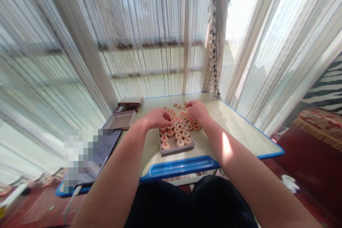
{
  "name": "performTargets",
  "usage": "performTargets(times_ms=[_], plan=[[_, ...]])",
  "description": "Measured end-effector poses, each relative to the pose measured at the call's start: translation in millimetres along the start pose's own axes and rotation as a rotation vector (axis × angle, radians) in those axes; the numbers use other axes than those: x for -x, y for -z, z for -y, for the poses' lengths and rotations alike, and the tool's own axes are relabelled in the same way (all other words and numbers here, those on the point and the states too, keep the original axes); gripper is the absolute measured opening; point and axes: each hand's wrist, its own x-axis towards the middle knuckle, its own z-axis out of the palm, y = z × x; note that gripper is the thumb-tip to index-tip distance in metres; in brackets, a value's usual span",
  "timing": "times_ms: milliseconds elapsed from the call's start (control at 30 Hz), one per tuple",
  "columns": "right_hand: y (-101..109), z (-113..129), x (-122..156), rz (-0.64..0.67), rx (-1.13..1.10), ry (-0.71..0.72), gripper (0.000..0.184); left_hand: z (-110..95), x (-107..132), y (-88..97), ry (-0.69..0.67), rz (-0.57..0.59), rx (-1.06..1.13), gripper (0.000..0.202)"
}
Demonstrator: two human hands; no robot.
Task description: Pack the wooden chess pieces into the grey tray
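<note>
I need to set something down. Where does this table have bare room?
The table is barest between its right edge and the right forearm; a smaller patch lies between the far-left stack and loose pieces. Crowded: mid-table, around the tray, left hand and right hand; left, around the tablet and shallow box.

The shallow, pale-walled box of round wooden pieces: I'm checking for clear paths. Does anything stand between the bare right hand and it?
Only low obstacles: loose round wooden pieces with red characters lie on the cream table between the right hand and the box. The left hand is at its far end.
</note>
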Motion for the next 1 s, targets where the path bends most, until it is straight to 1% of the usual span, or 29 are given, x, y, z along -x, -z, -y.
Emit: performTargets(times_ms=[100,167,200,300,333,400,500,533,600,667,733,800,833,1000], plan=[[0.6,-1.4,-0.4,0.087,0.088,-0.047,0.03,5.7,-5.6,-2.3,0.021,-0.181,-0.012,0.037],[1.1,-1.2,0.1,0.137,0.143,-0.058,0.028,12.6,-12.2,-7.0,0.02,-0.313,-0.035,0.043],[1.4,-1.0,0.4,0.15,0.158,-0.056,0.027,16.7,-15.9,-10.4,0.018,-0.376,-0.05,0.043],[1.9,-1.1,0.8,0.157,0.171,-0.041,0.027,31.1,-26.9,-23.3,0.077,-0.559,-0.166,0.043],[1.8,-1.7,0.4,0.152,0.176,-0.039,0.028,36.2,-30.4,-27.9,0.081,-0.591,-0.206,0.041],[0.6,-3.7,-1.4,0.134,0.182,-0.043,0.033,46.5,-37.0,-36.2,0.094,-0.569,-0.223,0.039],[-3.2,-7.9,-5.3,0.125,0.18,-0.077,0.035,59.8,-45.1,-43.8,0.145,-0.457,-0.143,0.039],[-4.6,-9.5,-6.6,0.121,0.178,-0.093,0.036,63.2,-46.9,-44.9,0.171,-0.466,-0.116,0.041],[-6.5,-12.6,-8.5,0.101,0.172,-0.124,0.04,67.7,-48.6,-45.5,0.202,-0.53,-0.06,0.042],[-6.8,-15.1,-9.5,0.081,0.163,-0.14,0.042,69.9,-47.9,-44.9,0.194,-0.565,-0.011,0.041],[-5.9,-16.2,-9.6,0.08,0.15,-0.145,0.04,70.5,-46.0,-43.9,0.177,-0.522,0.027,0.039],[-5.1,-15.4,-8.8,0.09,0.135,-0.127,0.037,70.5,-44.2,-42.9,0.188,-0.456,0.064,0.035],[-5.2,-14.4,-8.0,0.098,0.127,-0.111,0.035,70.5,-43.6,-42.3,0.202,-0.441,0.087,0.032],[-8.9,-8.8,-4.2,0.128,0.113,-0.029,0.027,70.4,-43.5,-40.1,0.242,-0.503,0.228,0.028]])
